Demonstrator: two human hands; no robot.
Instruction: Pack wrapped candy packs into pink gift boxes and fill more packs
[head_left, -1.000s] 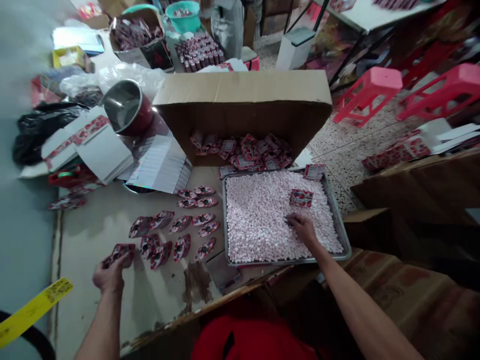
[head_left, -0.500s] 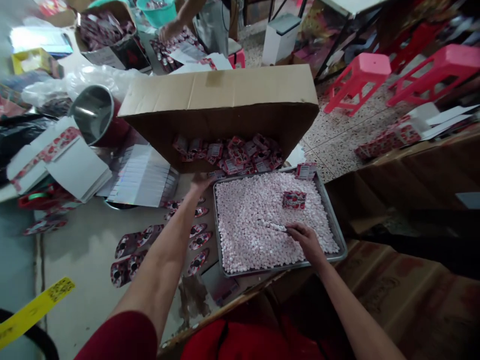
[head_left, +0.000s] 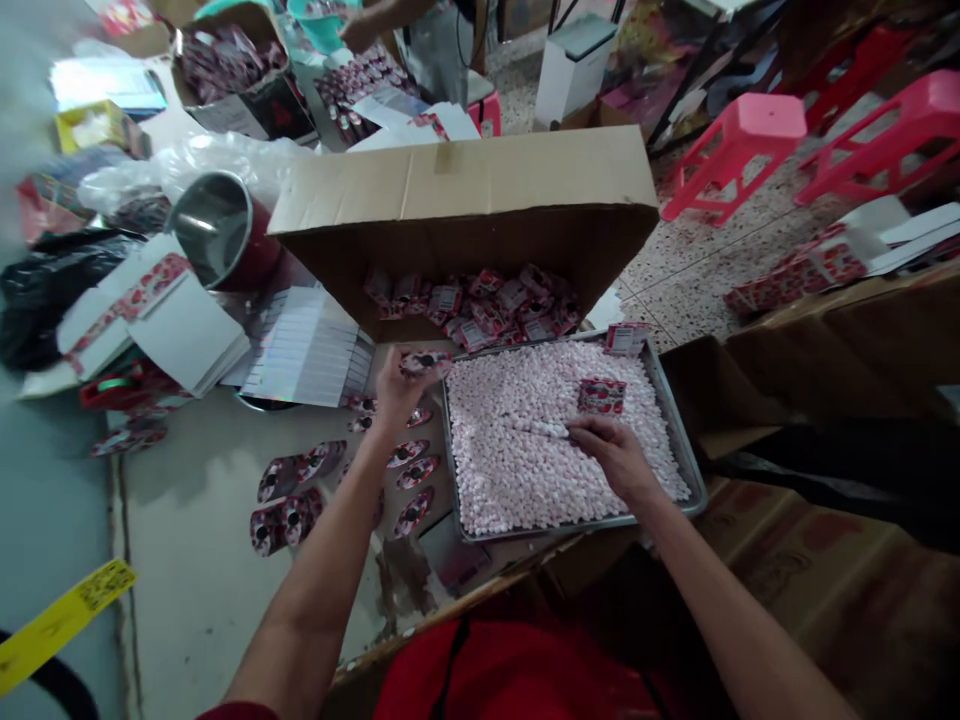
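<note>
My left hand grips a small printed packet, red and white with a dark round spot on top, beside the tray's far left corner. My right hand pinches the end of a narrow strip-like tool covered with white pellets, low over the pellets. The metal tray is filled with small white and pale pink pellets. A printed packet rests on them past my right hand, and another packet sits at the far right corner. Several oval-topped packets stand left of the tray.
Beyond the tray a cardboard box lies on its side, holding a heap of packets. To the left are stacked white cards and a metal pot. A co-worker's hand shows at the back. Pink stools stand at right.
My left hand has come back slightly from the box edge, and a packet now shows plainly in its fingers. My right hand stays over the pellets with the strip. The view has shifted slightly.
</note>
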